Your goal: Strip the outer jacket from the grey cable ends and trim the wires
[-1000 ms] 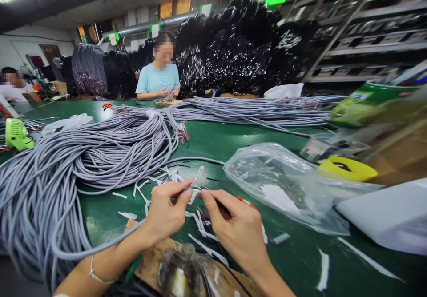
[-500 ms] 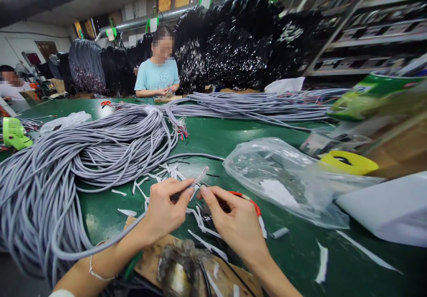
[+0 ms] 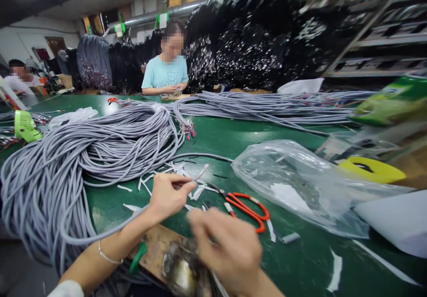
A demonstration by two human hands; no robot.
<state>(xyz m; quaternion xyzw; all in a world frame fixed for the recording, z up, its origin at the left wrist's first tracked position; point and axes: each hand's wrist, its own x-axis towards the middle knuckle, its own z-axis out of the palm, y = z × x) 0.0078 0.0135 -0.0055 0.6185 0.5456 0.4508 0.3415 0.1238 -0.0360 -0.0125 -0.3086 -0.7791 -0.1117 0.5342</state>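
Observation:
A grey cable (image 3: 110,234) runs along my left forearm to my left hand (image 3: 171,194), whose thumb and fingers pinch it near its stripped, pale end (image 3: 203,171). My right hand (image 3: 227,239) is lower and to the right, blurred by motion, its fingers curled; whether it holds anything is hidden. Beyond it on the green table lie scissors with orange-red handles (image 3: 248,208). White scraps (image 3: 199,192) are scattered around the hands. Below them a dark-crusted metal piece (image 3: 182,266) sits on a wooden board (image 3: 156,243).
A large bundle of grey cables (image 3: 110,150) covers the left of the green table (image 3: 223,132). To the right are a clear plastic bag (image 3: 287,181) and a yellow roll (image 3: 372,169). A person (image 3: 167,72) sits across the table; more cables (image 3: 267,108) lie between.
My right hand has moved down and away from the cable end, uncovering the scissors. My left hand still pinches the cable. The view has shifted slightly, so surroundings appear farther right.

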